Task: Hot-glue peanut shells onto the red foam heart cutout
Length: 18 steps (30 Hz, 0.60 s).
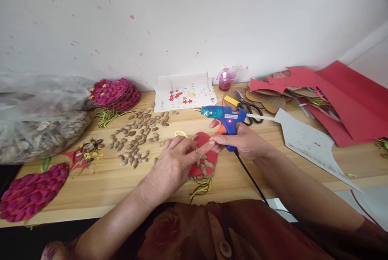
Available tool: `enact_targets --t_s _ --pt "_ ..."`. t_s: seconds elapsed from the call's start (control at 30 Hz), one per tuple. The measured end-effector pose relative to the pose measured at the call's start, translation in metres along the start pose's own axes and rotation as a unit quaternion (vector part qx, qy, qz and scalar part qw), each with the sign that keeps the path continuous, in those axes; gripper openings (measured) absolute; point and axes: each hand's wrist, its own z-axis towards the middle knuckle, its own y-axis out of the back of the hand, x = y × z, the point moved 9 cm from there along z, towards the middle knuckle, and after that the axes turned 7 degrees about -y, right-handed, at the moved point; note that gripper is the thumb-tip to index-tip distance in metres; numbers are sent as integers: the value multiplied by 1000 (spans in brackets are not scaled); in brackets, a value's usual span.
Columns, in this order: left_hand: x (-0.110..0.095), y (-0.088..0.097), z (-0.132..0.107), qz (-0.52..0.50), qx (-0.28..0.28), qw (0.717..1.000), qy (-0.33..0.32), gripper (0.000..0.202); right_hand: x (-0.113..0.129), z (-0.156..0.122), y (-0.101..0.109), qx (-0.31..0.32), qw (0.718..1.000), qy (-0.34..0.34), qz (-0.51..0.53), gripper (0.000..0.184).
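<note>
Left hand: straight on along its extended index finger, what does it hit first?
Probably the right hand, at its thumb tip, right by the left hand's index fingertip. Touching or a slight gap: depth unclear. The glue gun's handle appears just beyond.

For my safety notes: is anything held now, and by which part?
The right hand grips the blue plastic glue gun by its handle. Whether the left hand holds anything cannot be told.
</note>
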Motion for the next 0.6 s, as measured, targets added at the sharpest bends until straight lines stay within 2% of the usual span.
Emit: enact_targets --t_s 0.4,0.5,0.6 --pt "-3 2 3 13 11 1000 7 67 8 -4 -1 -23 999 23 0 31" --pt "-3 5 4 11 -1 1000 15 67 8 -3 0 -34 999 24 9 35" --pt "-2 5 3 -36 -13 999 23 69 7 -3 1 -37 999 22 28 42"
